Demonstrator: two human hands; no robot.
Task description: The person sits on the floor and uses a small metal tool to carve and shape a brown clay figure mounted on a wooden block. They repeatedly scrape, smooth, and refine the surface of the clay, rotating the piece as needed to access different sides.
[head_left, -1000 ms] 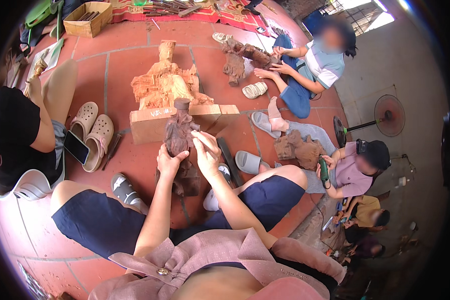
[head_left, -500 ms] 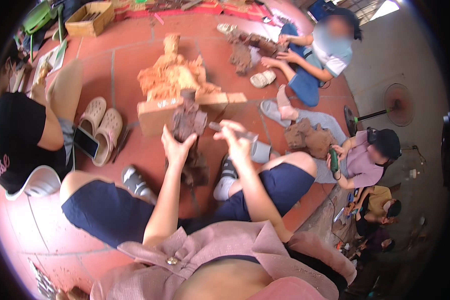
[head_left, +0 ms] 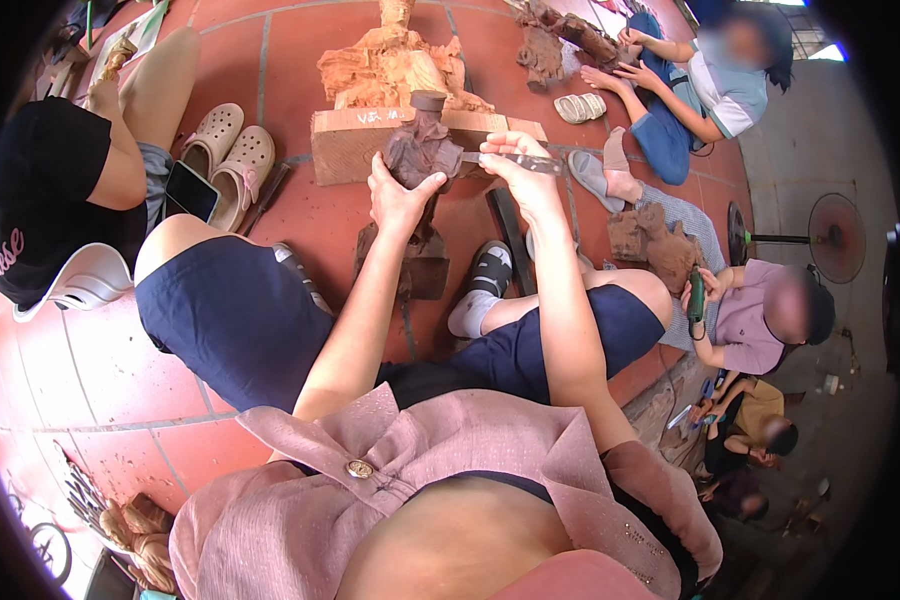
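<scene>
A dark brown wooden figure carving (head_left: 422,150) stands on its block base between my feet, its flat-topped head uppermost. My left hand (head_left: 402,200) is closed around the figure's left side, thumb across its front. In my right hand (head_left: 525,175) is a slim carving tool (head_left: 538,163), held with the fingers. Its narrow metal end points left and meets the right side of the carving, or comes very close to it. Just behind is a larger pale wooden carving (head_left: 395,70) on a thick plank (head_left: 345,150).
At left are beige clogs (head_left: 240,160), a phone (head_left: 190,192) and a seated person (head_left: 60,190). A dark bar (head_left: 508,230) lies by my right foot. To the right, a person holds a green tool (head_left: 697,293) by a brown carving (head_left: 655,245). Behind them stands a fan (head_left: 835,237).
My right hand has brought the carving tool's end up to the figure; before, it was raised and apart. The left hand keeps its hold. The view has shifted, so things sit higher in it.
</scene>
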